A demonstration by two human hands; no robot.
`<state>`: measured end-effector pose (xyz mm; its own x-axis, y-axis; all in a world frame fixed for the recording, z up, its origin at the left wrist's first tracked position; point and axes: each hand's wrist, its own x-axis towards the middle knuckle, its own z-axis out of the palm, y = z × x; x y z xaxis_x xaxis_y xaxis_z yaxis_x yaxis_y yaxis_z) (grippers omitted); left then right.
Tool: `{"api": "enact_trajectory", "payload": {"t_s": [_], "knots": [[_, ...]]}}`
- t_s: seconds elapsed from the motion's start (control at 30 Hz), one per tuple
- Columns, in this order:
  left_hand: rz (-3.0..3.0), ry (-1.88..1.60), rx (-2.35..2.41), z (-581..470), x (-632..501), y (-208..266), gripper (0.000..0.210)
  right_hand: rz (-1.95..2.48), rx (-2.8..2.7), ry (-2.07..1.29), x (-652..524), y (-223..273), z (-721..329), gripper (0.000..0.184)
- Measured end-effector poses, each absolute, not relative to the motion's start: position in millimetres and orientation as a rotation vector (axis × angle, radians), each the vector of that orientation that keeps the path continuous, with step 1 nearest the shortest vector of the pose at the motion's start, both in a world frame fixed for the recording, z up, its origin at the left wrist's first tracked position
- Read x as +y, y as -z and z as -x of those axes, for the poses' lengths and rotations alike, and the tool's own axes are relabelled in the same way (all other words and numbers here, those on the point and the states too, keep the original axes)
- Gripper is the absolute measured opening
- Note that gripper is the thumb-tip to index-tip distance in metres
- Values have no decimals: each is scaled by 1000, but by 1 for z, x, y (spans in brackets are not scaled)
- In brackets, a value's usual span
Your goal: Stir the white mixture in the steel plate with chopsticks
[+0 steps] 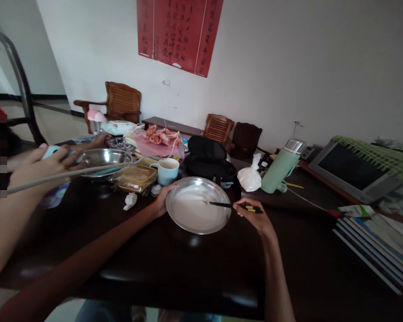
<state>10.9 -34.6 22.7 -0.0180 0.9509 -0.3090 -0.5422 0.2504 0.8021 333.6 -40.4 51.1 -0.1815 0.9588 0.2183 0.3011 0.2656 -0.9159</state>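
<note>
White wall (289, 67), wooden chairs (119, 102)

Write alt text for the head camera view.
A person's left hand steadies a round metal plate of white batter on a dark table, while the right hand holds a black utensil into it. Another person's hand is at the left.
</note>
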Motion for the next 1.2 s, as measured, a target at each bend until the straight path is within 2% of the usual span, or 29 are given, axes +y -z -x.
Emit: {"api": "enact_trajectory", "payload": {"t_s": [0.2, 0.33, 0.47, 0.7, 0.9, 1.03, 1.2], "knots": [[-552, -1279, 885, -7, -27, -12, 15, 1166, -1798, -1047, -45, -55, -334, 39], [-553, -1287, 879, -9, -30, -16, 16, 1120, -1750, -956, -39, -46, -307, 39], [-511, -1284, 961, -13, -36, -26, 16, 1138, -1663, -889, -39, -51, -331, 37], [-493, -1297, 969, -14, -36, -27, 19, 1106, -1788, -1115, -46, -52, -317, 31], [-505, -1285, 946, -11, -30, -18, 23, 1113, -1743, -922, -41, -48, -320, 29], [-510, -1282, 933, -10, -30, -16, 22, 1138, -1816, -1035, -44, -57, -344, 28], [-525, -1280, 890, -8, -26, -12, 21, 1062, -1874, -1060, -46, -50, -313, 26]]}}
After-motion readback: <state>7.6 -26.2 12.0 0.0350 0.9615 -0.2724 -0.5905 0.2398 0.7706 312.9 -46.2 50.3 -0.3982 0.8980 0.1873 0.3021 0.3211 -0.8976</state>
